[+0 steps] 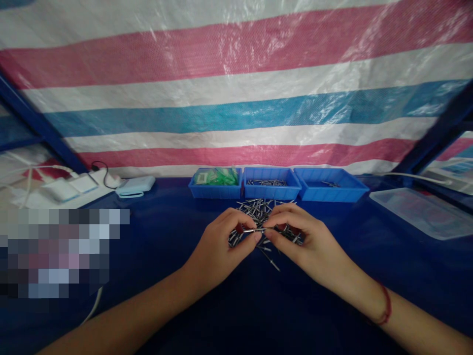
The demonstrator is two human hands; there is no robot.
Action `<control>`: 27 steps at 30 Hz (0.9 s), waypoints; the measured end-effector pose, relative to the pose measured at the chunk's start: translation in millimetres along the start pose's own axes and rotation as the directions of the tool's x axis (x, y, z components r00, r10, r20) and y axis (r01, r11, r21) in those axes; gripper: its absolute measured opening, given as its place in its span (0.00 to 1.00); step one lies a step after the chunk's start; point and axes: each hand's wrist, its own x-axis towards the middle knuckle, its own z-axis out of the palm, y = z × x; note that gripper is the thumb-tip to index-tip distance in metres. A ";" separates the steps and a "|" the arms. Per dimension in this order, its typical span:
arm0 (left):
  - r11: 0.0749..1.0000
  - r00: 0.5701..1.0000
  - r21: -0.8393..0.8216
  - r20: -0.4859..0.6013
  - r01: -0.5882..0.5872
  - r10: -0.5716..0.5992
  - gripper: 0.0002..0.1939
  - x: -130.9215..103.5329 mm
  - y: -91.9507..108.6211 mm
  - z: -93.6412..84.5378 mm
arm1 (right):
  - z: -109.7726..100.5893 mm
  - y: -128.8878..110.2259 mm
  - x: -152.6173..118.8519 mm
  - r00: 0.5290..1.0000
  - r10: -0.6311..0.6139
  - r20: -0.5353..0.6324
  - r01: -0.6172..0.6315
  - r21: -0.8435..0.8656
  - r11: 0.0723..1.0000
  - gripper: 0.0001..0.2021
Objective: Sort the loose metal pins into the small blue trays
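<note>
Between my two hands a thin metal rivet point(254, 230) lies level, its left part pinched by the fingertips of my left hand point(223, 239) and its right part by those of my right hand point(305, 236). Just beneath and behind the fingers spreads a pile of similar metal rivets point(256, 209) on the dark blue table point(236, 305). One loose rivet point(271, 261) sticks out of the pile toward me. The hands partly cover the pile. A red string bracelet circles my right wrist.
Behind the pile stand three blue bins: the left point(216, 191) with green packets, the middle point(271, 192) with small metal pieces, the right point(332, 195) with a few. A clear plastic lid point(424, 212) lies right; a light blue device point(136, 187) and power strip point(84, 193) lie left.
</note>
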 end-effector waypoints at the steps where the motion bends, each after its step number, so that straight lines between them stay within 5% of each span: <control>1: 1.000 1.000 0.003 -0.006 -0.010 0.010 0.01 -0.3 0.4 -0.1 | 0.4 0.4 -0.2 1.000 -0.004 0.015 0.004 -0.007 1.000 0.04; 15: 1.000 1.000 0.017 -0.006 0.011 -0.011 0.06 -1.8 -0.3 0.3 | 3.1 0.3 -2.3 0.992 -0.025 0.121 0.026 -0.010 1.000 0.06; 21: 0.998 0.994 0.067 0.107 0.019 -0.026 0.04 -1.2 -2.1 0.6 | -35.2 14.9 17.7 0.978 0.003 -0.209 -0.072 -0.327 0.942 0.08; 24: 0.984 0.967 0.139 0.244 -0.110 0.073 0.04 -3.1 -3.6 2.7 | -68.3 36.5 28.3 0.905 0.008 -0.425 -0.256 -0.530 0.808 0.08; 27: 0.958 0.940 0.218 0.325 -0.184 0.106 0.06 -5.5 -5.0 4.7 | -92.5 62.8 32.4 0.892 -0.053 -0.449 -0.296 -0.669 0.682 0.11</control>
